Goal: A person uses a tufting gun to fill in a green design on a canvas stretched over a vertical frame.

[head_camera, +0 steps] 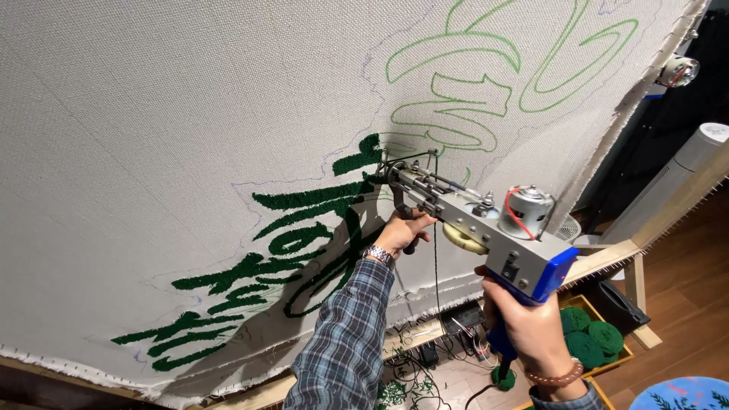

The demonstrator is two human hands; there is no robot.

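Note:
A grey tufting gun [474, 220] with a blue handle and a silver motor presses its needle tip against a stretched off-white cloth [167, 152]. My left hand [401, 230], with a metal wristwatch and plaid sleeve, grips the gun's black front handle. My right hand [528, 326], wearing a bead bracelet, holds the blue rear grip. Dark green tufted strokes [304, 228] run down to the left of the needle. Thin light green outlines [471, 68] sit above it. A dark yarn strand [436, 266] hangs from the gun.
The wooden frame rail [607, 254] edges the cloth at lower right. A crate with several green yarn balls [588, 334] stands on the wood floor below. Cables and a power strip [456, 323] lie under the frame. A white tower fan [672, 178] stands at right.

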